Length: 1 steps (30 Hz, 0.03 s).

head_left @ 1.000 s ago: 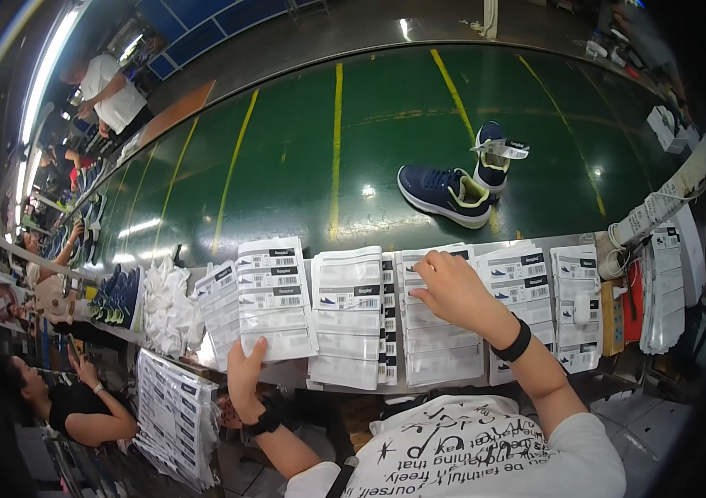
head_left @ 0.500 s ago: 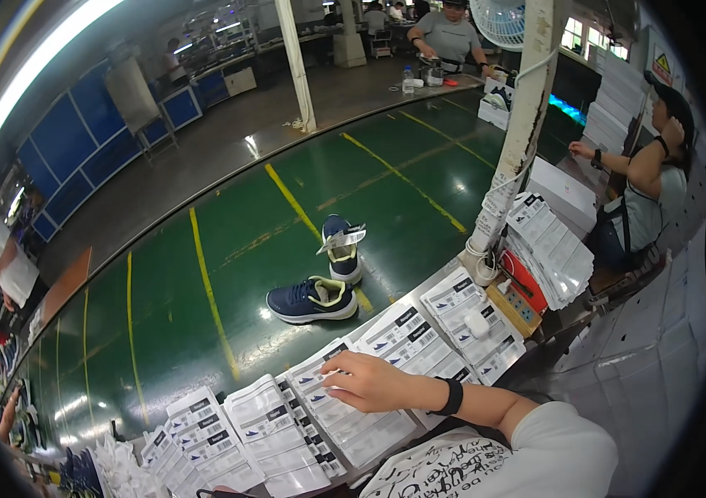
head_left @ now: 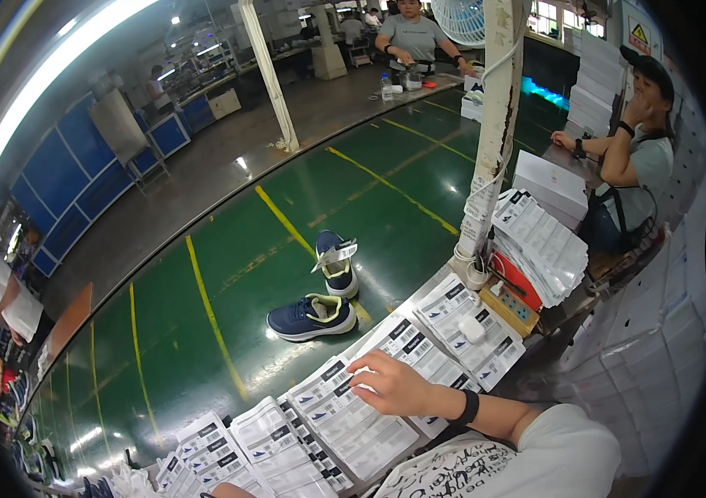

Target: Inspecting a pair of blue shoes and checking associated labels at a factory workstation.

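Note:
My right hand (head_left: 393, 383) hovers over or rests on a stack of printed label sheets (head_left: 361, 436), fingers loosely curved and apart. Nothing shows between them; whether the fingertips touch the paper I cannot tell. A black band (head_left: 466, 407) circles that wrist. Only a sliver of my left forearm (head_left: 232, 491) appears at the lower edge, its hand out of sight. Beyond the sheets, two navy sneakers with pale green lining stand on the green conveyor belt. The nearer sneaker (head_left: 313, 318) lies side-on; the farther sneaker (head_left: 337, 270) carries a white tag (head_left: 336, 255).
More label stacks (head_left: 274, 444) line the near edge. A small white case (head_left: 473, 328) sits on the right stack. Beside the white post (head_left: 498, 133) are a socket strip (head_left: 512, 309), bundled sheets (head_left: 539, 249) and a white box (head_left: 548, 187). One co-worker (head_left: 647, 166) sits right; another stands far back.
The whole view has shifted, so the shoes appear slightly lower. My right hand stays over the label sheets. A bit of my left forearm has come in below. The seated co-worker's arms have moved.

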### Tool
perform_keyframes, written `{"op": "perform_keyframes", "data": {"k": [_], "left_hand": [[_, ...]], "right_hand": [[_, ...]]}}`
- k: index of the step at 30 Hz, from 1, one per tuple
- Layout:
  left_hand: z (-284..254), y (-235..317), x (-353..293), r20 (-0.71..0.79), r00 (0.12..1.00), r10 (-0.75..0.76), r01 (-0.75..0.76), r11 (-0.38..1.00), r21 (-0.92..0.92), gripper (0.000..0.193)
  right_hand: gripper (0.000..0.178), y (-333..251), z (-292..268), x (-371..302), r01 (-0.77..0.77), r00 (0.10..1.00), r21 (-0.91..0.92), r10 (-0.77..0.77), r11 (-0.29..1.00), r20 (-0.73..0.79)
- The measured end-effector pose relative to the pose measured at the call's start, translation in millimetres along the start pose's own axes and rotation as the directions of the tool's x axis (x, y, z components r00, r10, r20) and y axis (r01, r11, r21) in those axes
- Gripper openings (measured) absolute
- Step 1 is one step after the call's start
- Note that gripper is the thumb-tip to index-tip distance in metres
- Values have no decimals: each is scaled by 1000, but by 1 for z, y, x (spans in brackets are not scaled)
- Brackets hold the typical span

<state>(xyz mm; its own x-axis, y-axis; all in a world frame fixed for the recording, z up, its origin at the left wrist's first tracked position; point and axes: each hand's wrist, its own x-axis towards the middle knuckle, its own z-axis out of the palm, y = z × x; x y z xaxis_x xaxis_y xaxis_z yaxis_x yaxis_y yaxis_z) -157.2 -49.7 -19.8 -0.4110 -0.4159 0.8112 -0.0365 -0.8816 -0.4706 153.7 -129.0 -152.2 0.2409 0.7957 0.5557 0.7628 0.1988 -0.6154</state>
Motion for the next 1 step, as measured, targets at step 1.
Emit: {"op": "perform_keyframes", "data": {"k": [1], "left_hand": [[0,-1,-1,3,1000,6,-6,1000,-1,52]], "right_hand": [[11,0,1,0,11,1000,3,-11,1000,-6]]}}
